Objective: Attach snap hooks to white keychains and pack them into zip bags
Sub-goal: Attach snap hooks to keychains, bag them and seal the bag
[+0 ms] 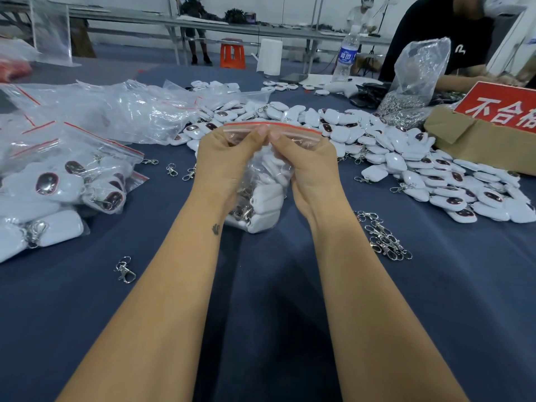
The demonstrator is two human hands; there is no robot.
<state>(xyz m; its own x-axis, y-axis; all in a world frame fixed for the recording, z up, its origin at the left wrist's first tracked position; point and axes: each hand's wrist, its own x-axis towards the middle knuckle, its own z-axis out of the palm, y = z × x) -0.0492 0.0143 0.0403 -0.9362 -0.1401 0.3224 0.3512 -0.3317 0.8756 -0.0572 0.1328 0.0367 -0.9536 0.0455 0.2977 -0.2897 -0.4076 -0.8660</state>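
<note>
A clear zip bag (262,198) with a red strip along its top stands on the blue table, filled with white keychains with snap hooks on them. My left hand (223,161) and my right hand (304,163) both pinch its zip seal at the middle, thumbs close together. A large heap of loose white keychains (406,166) lies behind and to the right. Loose snap hooks (384,237) lie in a small pile at my right forearm, a single snap hook (125,271) lies at the left, and a few more sit near the left hand.
Filled zip bags (61,187) and empty bags (110,111) lie at the left. At the right stand a cardboard box (475,140) with a red sign, a plastic bag of hooks (412,82) and a water bottle (346,58). A person (441,39) sits there.
</note>
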